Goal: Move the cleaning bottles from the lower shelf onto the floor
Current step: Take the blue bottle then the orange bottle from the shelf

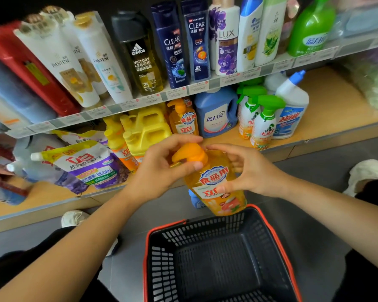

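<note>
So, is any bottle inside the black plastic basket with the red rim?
No, the black plastic basket with the red rim shows only its bare slotted bottom.

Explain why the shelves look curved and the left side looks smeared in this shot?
Head view: the wide-angle lens bows the grey price-tag shelf rail into an arc; the red rectangular carton and white plastic shampoo bottles at the left edge are blurred, while the clear orange pump bottle at centre is sharp; lighting is soft and even, without harsh glare.
</note>
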